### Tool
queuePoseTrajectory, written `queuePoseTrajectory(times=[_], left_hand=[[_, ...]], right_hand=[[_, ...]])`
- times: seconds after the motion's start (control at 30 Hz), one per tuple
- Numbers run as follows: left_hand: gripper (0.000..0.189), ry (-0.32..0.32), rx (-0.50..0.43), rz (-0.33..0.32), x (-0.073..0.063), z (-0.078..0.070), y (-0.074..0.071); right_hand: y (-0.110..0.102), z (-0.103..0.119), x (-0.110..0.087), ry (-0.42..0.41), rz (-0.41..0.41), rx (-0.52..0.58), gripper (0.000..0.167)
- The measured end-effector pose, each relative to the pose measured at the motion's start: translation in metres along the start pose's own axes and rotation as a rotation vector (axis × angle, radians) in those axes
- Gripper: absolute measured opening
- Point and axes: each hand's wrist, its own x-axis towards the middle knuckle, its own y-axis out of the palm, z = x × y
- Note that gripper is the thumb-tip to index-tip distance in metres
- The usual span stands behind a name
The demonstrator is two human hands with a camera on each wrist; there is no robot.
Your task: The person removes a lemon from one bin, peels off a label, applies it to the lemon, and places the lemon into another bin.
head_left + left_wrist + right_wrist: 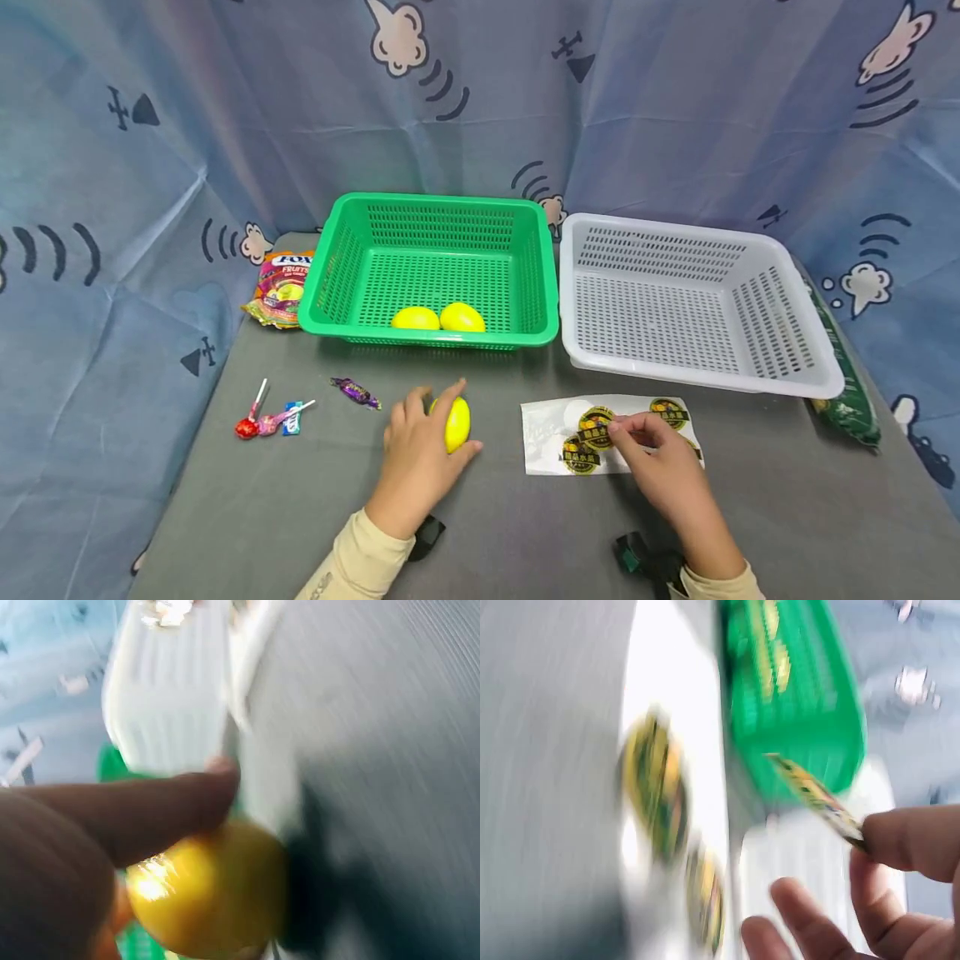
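Note:
My left hand (pixel 423 450) is around a yellow lemon (pixel 457 425) on the grey table, thumb on one side and fingers on the other. In the left wrist view the lemon (pixel 214 889) sits against the thumb, and the other fingers are mostly hidden. Thumb and index finger of my right hand (pixel 663 462) pinch a round black-and-gold sticker (pixel 596 427). Edge-on in the right wrist view, this sticker (pixel 817 799) is lifted off its white backing sheet (pixel 540 429). More stickers (pixel 580 456) remain on the sheet.
A green basket (pixel 427 336) holds two lemons (pixel 462 317); a white basket (pixel 697 377) stands to its right. Lollipops (pixel 246 428) and a purple-wrapped candy (pixel 356 392) lie at left. A candy bag (pixel 281 292) and a green packet (pixel 851 396) flank the baskets.

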Motion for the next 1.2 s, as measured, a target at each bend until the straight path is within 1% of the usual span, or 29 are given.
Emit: queuePoseTrajectory(times=[0.07, 0.1, 0.13, 0.17, 0.23, 0.3, 0.33, 0.37, 0.43, 0.5, 0.6, 0.7, 0.77, 0.83, 0.9, 1.03, 1.07, 1.1, 1.13, 1.17, 1.2], left_hand=[[0.073, -0.045, -0.051, 0.051, 0.001, 0.012, -0.005], [0.070, -0.060, -0.113, 0.067, 0.003, 0.015, -0.005], [0.069, -0.071, -0.213, 0.085, 0.004, 0.018, -0.004], [0.070, -0.079, -0.358, 0.106, 0.006, 0.019, -0.003], [0.075, -0.104, -0.687, 0.158, 0.008, 0.019, -0.001], [0.084, -0.125, -1.022, 0.224, 0.009, 0.016, 0.001], [0.087, -0.131, -1.153, 0.254, 0.009, 0.015, 0.001], [0.088, -0.128, -1.242, 0.270, 0.009, 0.013, 0.001], [0.083, -0.104, -1.301, 0.270, 0.008, 0.010, 0.001], [0.074, -0.088, -1.295, 0.229, 0.008, 0.006, 0.003], [0.059, -0.101, -1.269, 0.156, 0.008, 0.000, 0.006], [0.055, -0.116, -1.282, 0.104, 0.008, -0.006, 0.008], [0.054, -0.117, -1.316, 0.094, 0.007, -0.009, 0.009], [0.055, -0.113, -1.381, 0.105, 0.005, -0.010, 0.008], [0.053, -0.113, -1.478, 0.143, 0.004, -0.011, 0.006], [0.040, -0.129, -1.702, 0.265, 0.004, -0.008, -0.001], [0.037, -0.143, -1.745, 0.290, 0.003, -0.007, -0.002], [0.035, -0.159, -1.777, 0.307, 0.003, -0.007, -0.004], [0.034, -0.175, -1.799, 0.318, 0.003, -0.006, -0.005], [0.035, -0.190, -1.809, 0.320, 0.004, -0.007, -0.006], [0.037, -0.207, -1.806, 0.313, 0.004, -0.007, -0.007]], right_hand=[[0.011, 0.018, -0.004, -0.021, 0.020, 0.117, 0.023], [0.017, 0.028, -0.006, -0.027, 0.036, 0.187, 0.021], [0.024, 0.039, -0.008, -0.033, 0.060, 0.271, 0.019], [0.031, 0.049, -0.009, -0.032, 0.094, 0.352, 0.018], [0.044, 0.069, -0.011, -0.036, 0.153, 0.480, 0.017], [0.055, 0.083, -0.010, -0.054, 0.178, 0.542, 0.017], [0.059, 0.088, -0.010, -0.066, 0.181, 0.559, 0.017], [0.062, 0.092, -0.009, -0.077, 0.169, 0.556, 0.017], [0.067, 0.096, -0.009, -0.094, 0.125, 0.529, 0.015], [0.070, 0.098, -0.008, -0.111, 0.076, 0.505, 0.014], [0.074, 0.099, -0.008, -0.130, 0.030, 0.486, 0.014], [0.079, 0.099, -0.007, -0.136, 0.005, 0.519, 0.016], [0.082, 0.099, -0.006, -0.139, 0.004, 0.546, 0.017], [0.084, 0.098, -0.006, -0.146, 0.019, 0.579, 0.017], [0.086, 0.096, -0.006, -0.145, 0.062, 0.626, 0.018], [0.086, 0.093, -0.007, -0.106, 0.172, 0.722, 0.022], [0.086, 0.092, -0.007, -0.102, 0.172, 0.724, 0.025], [0.086, 0.091, -0.007, -0.118, 0.152, 0.715, 0.027], [0.086, 0.090, -0.007, -0.155, 0.115, 0.700, 0.028], [0.085, 0.089, -0.007, -0.225, 0.069, 0.678, 0.029], [0.085, 0.087, -0.007, -0.320, 0.009, 0.632, 0.029]])
